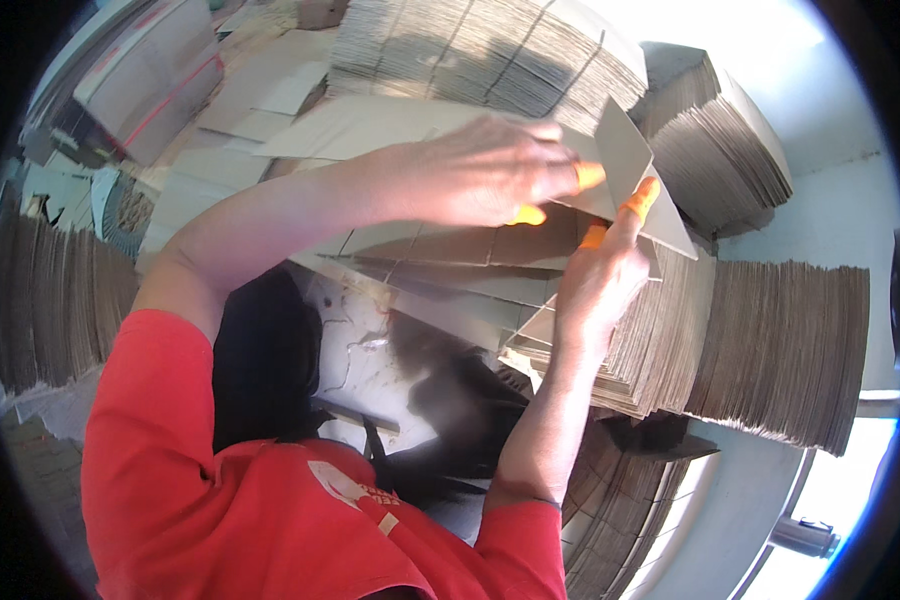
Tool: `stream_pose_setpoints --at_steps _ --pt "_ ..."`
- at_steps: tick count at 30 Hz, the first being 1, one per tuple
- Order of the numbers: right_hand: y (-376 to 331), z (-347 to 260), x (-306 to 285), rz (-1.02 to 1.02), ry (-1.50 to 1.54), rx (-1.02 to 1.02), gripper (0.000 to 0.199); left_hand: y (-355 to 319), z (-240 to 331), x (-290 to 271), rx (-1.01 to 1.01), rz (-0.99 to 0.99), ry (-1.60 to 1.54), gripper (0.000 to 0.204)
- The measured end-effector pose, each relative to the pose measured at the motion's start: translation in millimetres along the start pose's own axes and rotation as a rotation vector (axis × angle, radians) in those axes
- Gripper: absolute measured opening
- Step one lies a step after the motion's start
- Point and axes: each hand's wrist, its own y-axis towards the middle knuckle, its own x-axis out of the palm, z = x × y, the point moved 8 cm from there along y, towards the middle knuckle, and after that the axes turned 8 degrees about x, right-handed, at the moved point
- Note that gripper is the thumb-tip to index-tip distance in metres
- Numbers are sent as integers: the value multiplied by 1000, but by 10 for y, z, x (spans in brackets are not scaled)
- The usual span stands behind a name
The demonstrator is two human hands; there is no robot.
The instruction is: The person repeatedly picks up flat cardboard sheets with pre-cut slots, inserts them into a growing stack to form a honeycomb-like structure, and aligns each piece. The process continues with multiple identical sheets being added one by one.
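My left hand reaches across from the left, orange covers on its thumb and a fingertip, and closes on the edge of a creased cardboard sheet. My right hand comes up from below, also with orange fingertip covers, and pinches the same sheet near its right end. Between and just beyond the hands, a flap of the sheet stands folded up. Under the hands lie more scored cardboard sheets, fanned out, their far parts hidden by my arms.
A tall stack of cardboard stands behind the hands. More bundles stand at the far right and right. At the left are another stack and a pale box with a red stripe. Loose sheets lie at the back.
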Motion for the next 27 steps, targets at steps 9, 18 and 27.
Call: stream_pose_setpoints --at_steps 9,18,27 --pt "1161 -84 454 -252 -87 -56 21 -1362 -587 -148 -572 -449 -215 95" --pt "1714 -58 868 -553 -210 -174 8 -2005 -937 65 -664 -414 -25 60" --pt "1062 412 1714 -966 343 224 36 -1931 -344 -100 -653 -610 39 42"
